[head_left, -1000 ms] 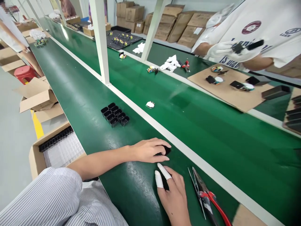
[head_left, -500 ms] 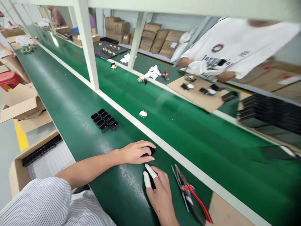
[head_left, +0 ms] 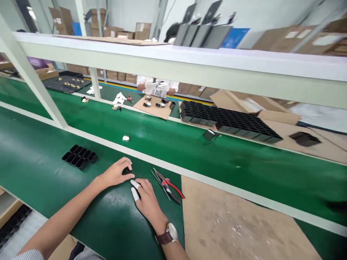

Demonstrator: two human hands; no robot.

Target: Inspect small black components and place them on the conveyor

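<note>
1. Black part (head_left: pixel 126 170), small and dark, sits on the green belt (head_left: pixel 35 169) at the near edge, just this side of the pale dividing strip (head_left: pixel 151 161).
2. The left hand (head_left: pixel 116 174) lies over it, thumb beneath and fingers curled on top, closed on the part and seemingly pinning it flat to the belt.
3. The right hand (head_left: pixel 148 201) lies palm down just beside the left, its fingers stretched out and nearly together. It grips nothing that shows.
4. White covers (head_left: pixel 135 189) sheathe two of its fingertips, probably to protect them or to keep the parts clean. They point at the part and nearly touch the left thumb.
5. Red-handled cutters (head_left: pixel 169 185) lie shut just right of the right hand, likely kept there for easy reach.
6. A black tray (head_left: pixel 80 157) of empty cups rests on the belt to the left, apart from both hands.
7. A cardboard sheet (head_left: pixel 238 224) covers the belt to the right.
</note>
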